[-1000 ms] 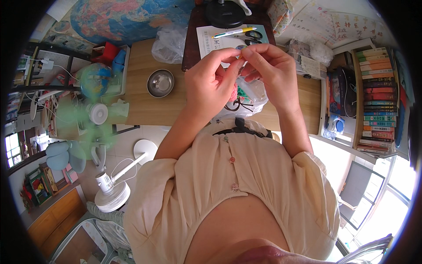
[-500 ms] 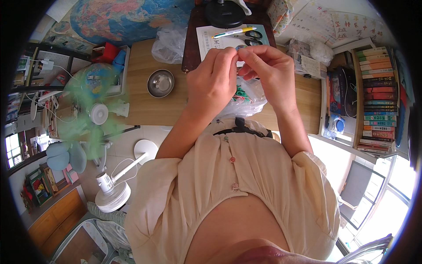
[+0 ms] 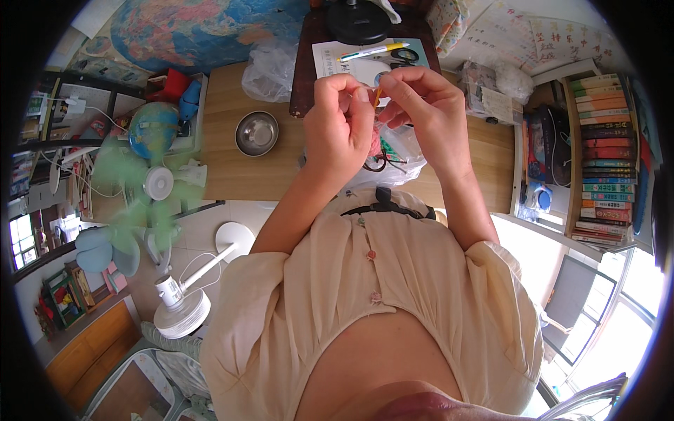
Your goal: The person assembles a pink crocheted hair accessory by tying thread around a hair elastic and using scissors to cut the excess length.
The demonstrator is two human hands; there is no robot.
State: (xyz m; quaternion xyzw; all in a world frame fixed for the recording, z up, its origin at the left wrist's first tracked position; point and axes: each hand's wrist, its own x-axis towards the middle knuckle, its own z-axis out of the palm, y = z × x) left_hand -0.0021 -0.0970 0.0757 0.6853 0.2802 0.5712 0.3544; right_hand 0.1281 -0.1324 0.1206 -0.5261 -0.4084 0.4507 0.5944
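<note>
Both hands are raised close together over the desk. The fingertips of my right hand point(image 3: 437, 116) pinch a small round bluish piece point(image 3: 380, 76). A thin orange strip point(image 3: 378, 97) hangs just below it, between the two hands. My left hand point(image 3: 337, 133) has its thumb and forefinger pressed together; what they hold is too small to make out. Beneath the hands lies a clear plastic bag point(image 3: 411, 161) with pink and green pieces and a dark cord point(image 3: 375, 165), partly hidden by my left hand.
A metal bowl point(image 3: 257, 133) stands on the wooden desk point(image 3: 225, 172), left of my hands. Behind them are a pen point(image 3: 373, 52), black scissors point(image 3: 404, 55), papers and a black lamp base point(image 3: 358, 24). A crumpled bag point(image 3: 270, 70) lies further left; a green fan point(image 3: 156, 184) spins nearby.
My left hand has turned and drawn slightly away from the right fingertips, baring the orange strip. Pink pieces and the dark cord now show below the hands.
</note>
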